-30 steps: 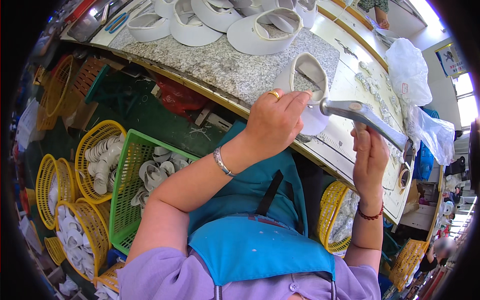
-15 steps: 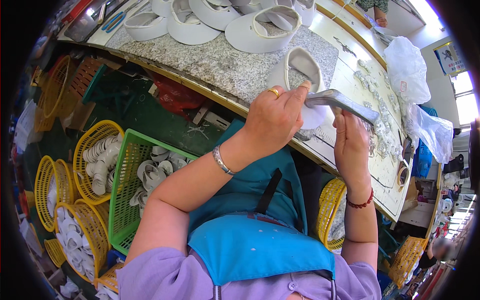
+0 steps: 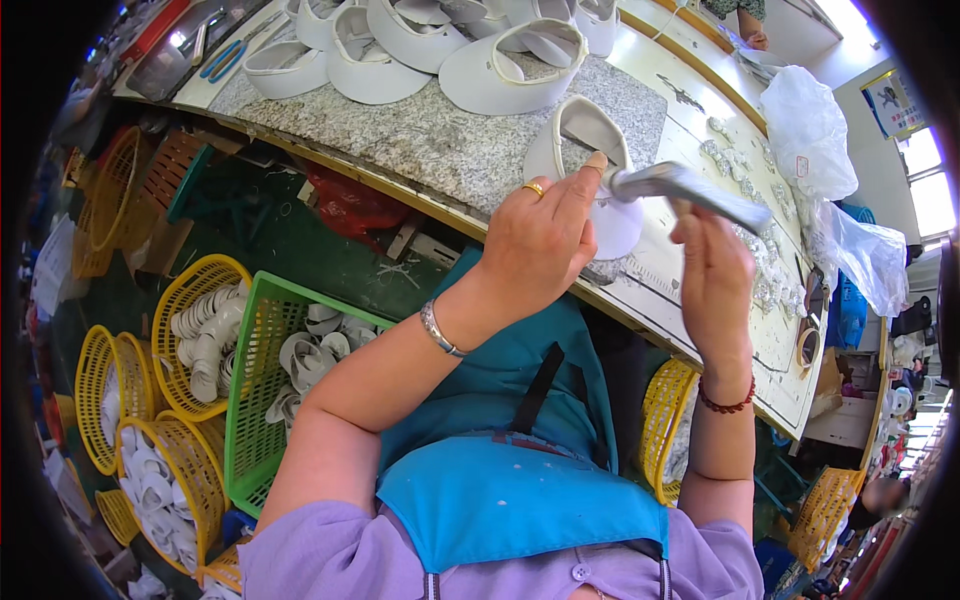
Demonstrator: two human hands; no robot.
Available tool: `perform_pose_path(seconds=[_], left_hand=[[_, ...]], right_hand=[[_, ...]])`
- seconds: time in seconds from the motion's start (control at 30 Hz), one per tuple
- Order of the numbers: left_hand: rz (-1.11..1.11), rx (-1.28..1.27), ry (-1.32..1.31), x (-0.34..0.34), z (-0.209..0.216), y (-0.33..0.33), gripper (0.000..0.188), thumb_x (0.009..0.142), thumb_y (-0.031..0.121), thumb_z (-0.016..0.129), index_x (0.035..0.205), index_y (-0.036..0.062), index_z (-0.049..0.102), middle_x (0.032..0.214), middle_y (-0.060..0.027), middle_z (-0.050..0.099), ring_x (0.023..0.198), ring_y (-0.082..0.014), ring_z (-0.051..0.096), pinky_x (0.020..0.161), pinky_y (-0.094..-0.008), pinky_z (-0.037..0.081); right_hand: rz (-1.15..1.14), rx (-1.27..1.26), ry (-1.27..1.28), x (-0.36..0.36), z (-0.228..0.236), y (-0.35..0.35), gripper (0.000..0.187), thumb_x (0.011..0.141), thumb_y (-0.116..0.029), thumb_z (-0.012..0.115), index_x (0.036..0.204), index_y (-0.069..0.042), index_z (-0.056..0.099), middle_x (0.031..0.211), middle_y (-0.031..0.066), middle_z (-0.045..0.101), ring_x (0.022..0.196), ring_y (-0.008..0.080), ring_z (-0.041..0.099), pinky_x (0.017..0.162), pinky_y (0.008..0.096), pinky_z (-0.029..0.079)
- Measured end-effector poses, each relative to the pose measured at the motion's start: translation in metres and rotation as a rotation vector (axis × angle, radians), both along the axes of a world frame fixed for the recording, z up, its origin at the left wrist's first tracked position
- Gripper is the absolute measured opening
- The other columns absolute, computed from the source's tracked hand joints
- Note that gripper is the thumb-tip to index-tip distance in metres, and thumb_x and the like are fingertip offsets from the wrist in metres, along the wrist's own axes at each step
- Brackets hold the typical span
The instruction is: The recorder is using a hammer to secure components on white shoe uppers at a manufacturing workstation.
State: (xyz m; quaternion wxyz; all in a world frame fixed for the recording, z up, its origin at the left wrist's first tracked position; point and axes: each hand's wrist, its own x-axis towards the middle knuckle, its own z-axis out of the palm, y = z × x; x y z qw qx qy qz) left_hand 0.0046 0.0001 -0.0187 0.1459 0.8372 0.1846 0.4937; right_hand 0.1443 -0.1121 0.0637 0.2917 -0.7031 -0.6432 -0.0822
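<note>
A curved white shoe upper [image 3: 617, 225] stands near the front edge of a speckled stone slab [image 3: 390, 145]. My left hand [image 3: 540, 235] is closed on the upper's near side, its forefinger stretched along the rim. In my right hand [image 3: 718, 280] is a metal hammer [image 3: 690, 185], gripped by the handle and slightly blurred. The hammer's head is right beside my left fingertips, at the upper's rim; whether it touches is unclear. Several more white uppers [image 3: 505, 85] sit in a cluster farther back on the slab.
Small clear-wrapped pieces [image 3: 775, 285] and a tape roll [image 3: 808, 348] lie on the right of the white table [image 3: 690, 135]. Blue-handled scissors [image 3: 222, 60] rest at the far left. A green crate [image 3: 245, 400] and yellow baskets [image 3: 185, 470] of white parts stand below left.
My right hand has shifted slightly right, and the hammer has swung and become blurred. My left hand keeps its hold on the upper. The whole view has shifted a little.
</note>
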Motion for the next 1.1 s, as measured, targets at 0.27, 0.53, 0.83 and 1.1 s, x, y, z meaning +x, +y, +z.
perform_pose_path(seconds=[0.27, 0.53, 0.83, 1.1], left_hand=[[-0.007, -0.007, 0.028, 0.0, -0.001, 0.0, 0.061, 0.067, 0.003, 0.065, 0.125, -0.0048, 0.045, 0.1, -0.0149, 0.064, 0.073, -0.0304, 0.057, 0.068, -0.0377, 0.047], [-0.007, -0.005, 0.026, 0.001, 0.0, 0.001, 0.062, 0.068, 0.004, 0.065, 0.126, -0.0042, 0.044, 0.104, -0.0131, 0.064, 0.076, -0.0303, 0.058, 0.07, -0.0376, 0.047], [-0.016, 0.004, 0.094, 0.001, 0.007, 0.005, 0.037, 0.07, 0.007, 0.065, 0.106, 0.0003, 0.061, 0.097, -0.0104, 0.064, 0.075, -0.0283, 0.059, 0.066, -0.0368, 0.048], [0.058, -0.037, 0.299, 0.013, 0.023, 0.011, 0.012, 0.072, 0.014, 0.067, 0.082, 0.0062, 0.067, 0.078, -0.0052, 0.057, 0.063, -0.0246, 0.061, 0.057, -0.0356, 0.049]], right_hand=[[0.02, 0.022, -0.089, -0.004, -0.016, 0.001, 0.013, 0.091, -0.008, 0.054, 0.096, -0.001, 0.063, 0.079, 0.0164, 0.063, 0.07, 0.0324, 0.06, 0.064, 0.04, 0.047], [0.068, -0.077, -0.194, 0.001, -0.018, -0.006, 0.017, 0.089, -0.004, 0.054, 0.102, 0.0, 0.064, 0.081, 0.0203, 0.062, 0.069, 0.0349, 0.061, 0.061, 0.0402, 0.049], [-0.054, 0.1, 0.188, 0.02, -0.012, -0.038, 0.019, 0.095, -0.01, 0.048, 0.101, 0.002, 0.061, 0.074, 0.0089, 0.059, 0.057, 0.0188, 0.049, 0.055, 0.0306, 0.041], [-0.131, 0.045, 0.218, 0.025, -0.035, -0.064, 0.018, 0.094, -0.013, 0.052, 0.097, 0.001, 0.063, 0.075, 0.0106, 0.063, 0.059, 0.0202, 0.055, 0.057, 0.0308, 0.043]])
